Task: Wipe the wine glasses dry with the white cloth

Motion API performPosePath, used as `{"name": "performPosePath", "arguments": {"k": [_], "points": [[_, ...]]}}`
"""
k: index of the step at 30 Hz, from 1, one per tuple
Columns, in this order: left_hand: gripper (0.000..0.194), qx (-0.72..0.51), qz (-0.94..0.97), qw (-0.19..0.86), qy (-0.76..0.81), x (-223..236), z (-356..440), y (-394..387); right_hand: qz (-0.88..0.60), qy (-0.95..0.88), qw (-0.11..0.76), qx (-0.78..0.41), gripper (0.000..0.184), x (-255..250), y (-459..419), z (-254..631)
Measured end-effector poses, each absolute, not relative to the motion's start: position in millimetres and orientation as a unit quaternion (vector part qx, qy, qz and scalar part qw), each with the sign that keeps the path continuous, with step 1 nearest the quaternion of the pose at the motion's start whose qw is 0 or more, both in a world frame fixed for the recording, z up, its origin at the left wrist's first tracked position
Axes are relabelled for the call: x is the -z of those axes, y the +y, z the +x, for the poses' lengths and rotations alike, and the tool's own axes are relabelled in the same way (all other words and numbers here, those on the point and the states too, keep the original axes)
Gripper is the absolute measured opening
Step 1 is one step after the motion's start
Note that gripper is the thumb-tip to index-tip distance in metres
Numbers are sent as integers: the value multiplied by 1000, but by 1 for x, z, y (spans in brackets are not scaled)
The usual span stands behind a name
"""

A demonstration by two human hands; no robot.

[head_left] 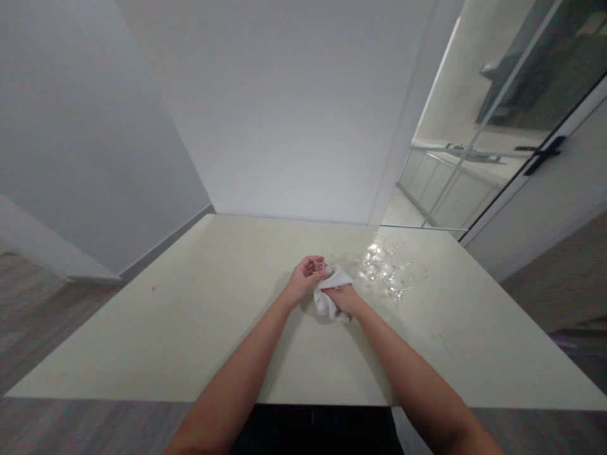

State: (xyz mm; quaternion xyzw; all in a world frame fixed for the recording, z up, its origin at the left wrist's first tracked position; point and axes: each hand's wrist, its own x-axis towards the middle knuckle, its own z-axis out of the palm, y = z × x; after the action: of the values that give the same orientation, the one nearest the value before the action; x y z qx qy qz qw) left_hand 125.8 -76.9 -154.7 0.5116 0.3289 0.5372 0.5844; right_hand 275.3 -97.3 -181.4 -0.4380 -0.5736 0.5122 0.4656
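Note:
Above the middle of a cream table (190, 316), my left hand (303, 281) curls its fingers round a small clear glass (328, 264). My right hand (345, 298) grips a white cloth (327, 297) that is pressed against the glass. The two hands meet at the glass, a little above the tabletop. Most of the glass is hidden by the fingers and the cloth.
Several clear glasses (389, 268) stand close together on the table just right of my hands. A white wall (284, 114) rises behind the table's far edge. A glass partition (474, 158) and a door with a black handle (543, 155) are at the right.

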Motion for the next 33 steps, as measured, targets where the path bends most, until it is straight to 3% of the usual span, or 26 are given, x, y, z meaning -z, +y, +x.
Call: {"name": "performPosePath", "arguments": {"k": [4,10,15,18,25,33], "points": [[60,-518,518,633,251,157,124,-80,-405,-514,424,-626,29,181,-101,277],[57,-524,553,545,350,154,128,-81,-462,-552,437,-539,27,187,-97,273],[57,-531,517,603,296,148,126,-83,-410,-446,398,-689,30,186,-102,276],[55,-562,497,594,292,146,124,-82,-389,-412,421,-709,35,180,-103,275],[54,-640,501,496,304,147,114,-71,-428,-456,516,-586,31,186,-86,270],[56,-659,524,438,315,149,115,-71,-457,-609,537,-363,20,194,-81,275]]}}
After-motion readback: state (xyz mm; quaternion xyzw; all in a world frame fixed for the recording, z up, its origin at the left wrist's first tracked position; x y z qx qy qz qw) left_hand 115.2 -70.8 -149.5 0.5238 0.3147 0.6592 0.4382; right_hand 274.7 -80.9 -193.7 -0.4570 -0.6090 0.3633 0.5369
